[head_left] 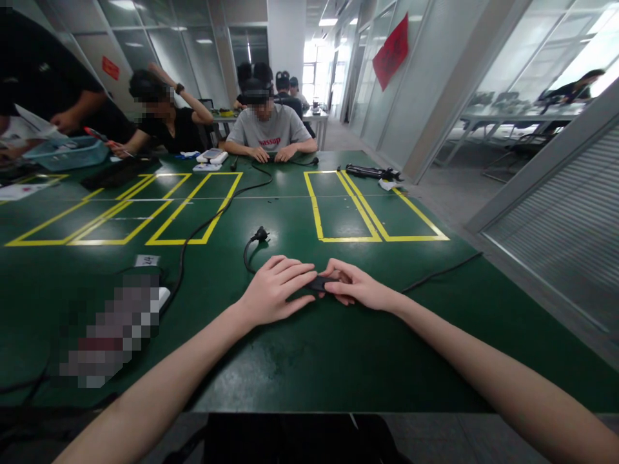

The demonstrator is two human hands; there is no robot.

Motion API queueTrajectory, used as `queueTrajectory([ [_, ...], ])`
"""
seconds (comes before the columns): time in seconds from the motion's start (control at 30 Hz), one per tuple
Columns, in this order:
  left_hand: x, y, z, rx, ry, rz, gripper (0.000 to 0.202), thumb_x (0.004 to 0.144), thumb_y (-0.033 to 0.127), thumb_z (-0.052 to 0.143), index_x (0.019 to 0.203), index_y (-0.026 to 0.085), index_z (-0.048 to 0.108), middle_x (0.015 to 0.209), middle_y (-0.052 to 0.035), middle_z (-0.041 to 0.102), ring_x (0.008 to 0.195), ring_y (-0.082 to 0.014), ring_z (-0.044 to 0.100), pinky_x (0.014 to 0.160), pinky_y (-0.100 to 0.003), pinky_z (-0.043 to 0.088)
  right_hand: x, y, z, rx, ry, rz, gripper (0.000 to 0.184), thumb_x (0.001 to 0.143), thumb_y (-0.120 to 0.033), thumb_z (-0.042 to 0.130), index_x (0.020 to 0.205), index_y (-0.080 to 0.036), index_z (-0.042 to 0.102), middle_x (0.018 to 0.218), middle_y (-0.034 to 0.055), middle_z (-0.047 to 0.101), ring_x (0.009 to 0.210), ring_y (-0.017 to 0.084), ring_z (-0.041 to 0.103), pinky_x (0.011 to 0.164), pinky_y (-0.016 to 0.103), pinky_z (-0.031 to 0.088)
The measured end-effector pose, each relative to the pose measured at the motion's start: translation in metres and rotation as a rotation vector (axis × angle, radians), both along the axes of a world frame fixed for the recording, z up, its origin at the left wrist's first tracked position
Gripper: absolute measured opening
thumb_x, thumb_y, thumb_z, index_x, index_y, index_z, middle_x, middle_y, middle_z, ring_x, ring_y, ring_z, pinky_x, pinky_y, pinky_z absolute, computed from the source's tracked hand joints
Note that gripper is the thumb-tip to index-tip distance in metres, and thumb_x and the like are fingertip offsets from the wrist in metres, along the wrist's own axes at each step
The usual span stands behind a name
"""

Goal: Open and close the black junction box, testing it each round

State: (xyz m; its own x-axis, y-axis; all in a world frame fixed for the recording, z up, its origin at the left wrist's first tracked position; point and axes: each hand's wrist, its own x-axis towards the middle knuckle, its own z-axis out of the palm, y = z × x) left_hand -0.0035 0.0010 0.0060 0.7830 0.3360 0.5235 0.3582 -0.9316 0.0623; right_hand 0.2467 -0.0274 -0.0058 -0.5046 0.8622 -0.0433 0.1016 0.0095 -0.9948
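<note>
A small black power adapter (318, 283), partly covered by fingers, is held just above or on the green table (314, 367). My right hand (355, 283) pinches its right end between thumb and curled fingers. From the left, my left hand (275, 290) reaches over its other end, fingers long across it and thumb below; their exact contact is partly hidden. A black cord with a plug (262, 234) curves out from beneath my left hand. Beyond my right wrist, another black cord (442, 269) runs toward the table's right edge.
Yellow tape rectangles (351, 240) mark the table ahead. At left lie a blurred-out white-edged device (163, 298), a number tag (147, 260) and a long cable (186, 241). A black tripod-like object (372, 172) lies far right. Co-workers sit opposite, near a blue basket (72, 153).
</note>
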Motion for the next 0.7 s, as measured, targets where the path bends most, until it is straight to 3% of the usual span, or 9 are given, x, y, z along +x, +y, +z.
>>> queueTrajectory([
  [0.07, 0.0, -0.002, 0.002, 0.028, -0.044, -0.001, 0.029, 0.103, 0.033, 0.056, 0.127, 0.022, 0.068, 0.126, -0.0109, 0.074, 0.113, -0.0242, 0.068, 0.102, -0.044, 0.049, 0.012, 0.009, 0.002, 0.022, -0.008, -0.171, 0.05, 0.081, -0.062, 0.074, 0.093, -0.024, 0.045, 0.085, 0.0002, 0.073, 0.047, 0.007, 0.047, 0.042, 0.019, 0.032],
  [0.17, 0.0, -0.002, 0.0, -0.01, -0.023, -0.047, 0.023, 0.103, 0.028, 0.054, 0.112, 0.019, 0.073, 0.108, -0.0081, 0.079, 0.096, -0.0198, 0.072, 0.089, -0.036, 0.053, 0.038, 0.025, 0.005, 0.115, 0.001, -0.518, 0.052, 0.077, -0.065, 0.073, 0.089, -0.026, 0.042, 0.083, -0.0001, 0.075, 0.044, 0.008, 0.045, 0.04, 0.02, 0.029],
  [0.23, 0.0, -0.001, -0.004, -0.064, 0.023, -0.068, 0.026, 0.105, 0.029, 0.051, 0.102, 0.017, 0.074, 0.095, -0.0067, 0.078, 0.086, -0.018, 0.072, 0.08, -0.032, 0.053, 0.059, 0.034, 0.007, 0.224, 0.014, -0.737, 0.053, 0.074, -0.066, 0.073, 0.087, -0.027, 0.039, 0.082, -0.0006, 0.074, 0.042, 0.008, 0.043, 0.04, 0.02, 0.03],
  [0.33, 0.0, 0.003, -0.011, -0.155, 0.069, -0.055, 0.028, 0.105, 0.031, 0.05, 0.099, 0.018, 0.074, 0.089, -0.006, 0.077, 0.082, -0.0171, 0.071, 0.078, -0.03, 0.052, 0.091, 0.044, 0.006, 0.421, -0.045, -1.02, 0.05, 0.076, -0.067, 0.067, 0.088, -0.028, 0.037, 0.081, 0.0003, 0.073, 0.041, 0.01, 0.043, 0.04, 0.023, 0.032],
  [0.4, -0.001, 0.005, -0.013, -0.198, 0.069, -0.043, 0.028, 0.104, 0.031, 0.05, 0.098, 0.018, 0.075, 0.088, -0.0056, 0.077, 0.081, -0.0168, 0.071, 0.078, -0.03, 0.053, 0.109, 0.047, 0.004, 0.55, -0.149, -1.163, 0.046, 0.078, -0.065, 0.063, 0.09, -0.028, 0.039, 0.086, 0.0046, 0.073, 0.049, 0.014, 0.053, 0.046, 0.026, 0.04],
  [0.53, -0.003, 0.007, -0.013, -0.225, 0.069, -0.029, 0.028, 0.103, 0.031, 0.05, 0.096, 0.018, 0.075, 0.086, -0.0054, 0.076, 0.079, -0.0169, 0.071, 0.077, -0.03, 0.053, 0.132, 0.045, -0.001, 0.622, -0.566, -1.333, 0.034, 0.083, -0.055, 0.06, 0.092, -0.024, 0.049, 0.094, 0.0124, 0.072, 0.076, 0.026, 0.068, 0.067, 0.035, 0.051],
  [0.7, -0.001, 0.005, -0.013, -0.232, 0.081, -0.033, 0.027, 0.103, 0.03, 0.052, 0.095, 0.019, 0.074, 0.086, -0.0048, 0.077, 0.078, -0.0169, 0.071, 0.077, -0.029, 0.052, 0.145, 0.046, -0.01, 0.368, -1.044, -1.299, 0.032, 0.084, -0.045, 0.065, 0.106, -0.021, 0.062, 0.101, 0.0156, 0.073, 0.089, 0.033, 0.069, 0.077, 0.041, 0.051],
])
